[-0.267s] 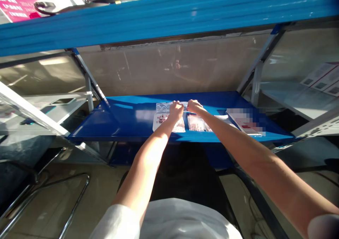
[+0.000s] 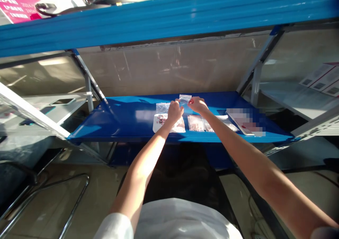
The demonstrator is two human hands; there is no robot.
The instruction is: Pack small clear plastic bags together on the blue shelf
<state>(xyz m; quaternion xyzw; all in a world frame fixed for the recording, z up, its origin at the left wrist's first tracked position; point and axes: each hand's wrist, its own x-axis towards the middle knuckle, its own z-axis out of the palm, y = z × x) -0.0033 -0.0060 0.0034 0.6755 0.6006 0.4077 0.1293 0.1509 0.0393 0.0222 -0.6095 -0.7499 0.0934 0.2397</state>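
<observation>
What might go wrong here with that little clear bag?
The small clear bag is held up between the left hand and right hand, so it might slip and slide off the blue shelf. The left wrist is also right over the packet of small red pieces and could knock it.
</observation>
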